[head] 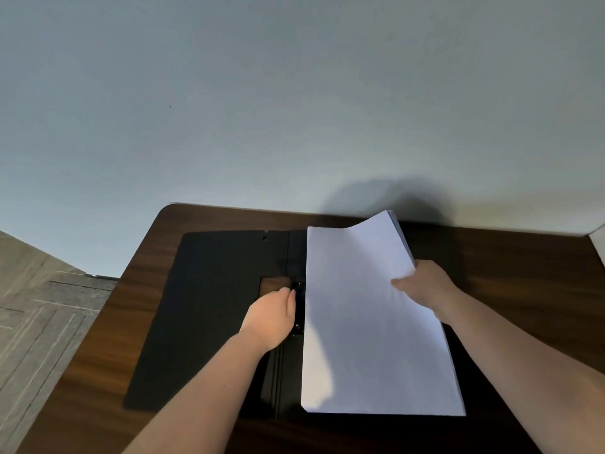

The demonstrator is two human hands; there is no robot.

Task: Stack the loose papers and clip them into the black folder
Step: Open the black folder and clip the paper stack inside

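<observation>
The black folder [209,306] lies open and flat on the brown wooden table [523,267]. A stack of white papers [366,322] covers its right half, with the far right corner lifted and curled. My right hand [422,285] grips the stack's right edge, thumb on top. My left hand [273,314] rests at the folder's spine, fingers on the black metal clip [299,290] beside the stack's left edge. Whether the clip's jaw is raised is hidden by my fingers.
A plain grey wall rises just behind the table's far edge. Patterned grey floor [39,322] shows beyond the table's left edge. A white object's corner [599,240] peeks in at the far right.
</observation>
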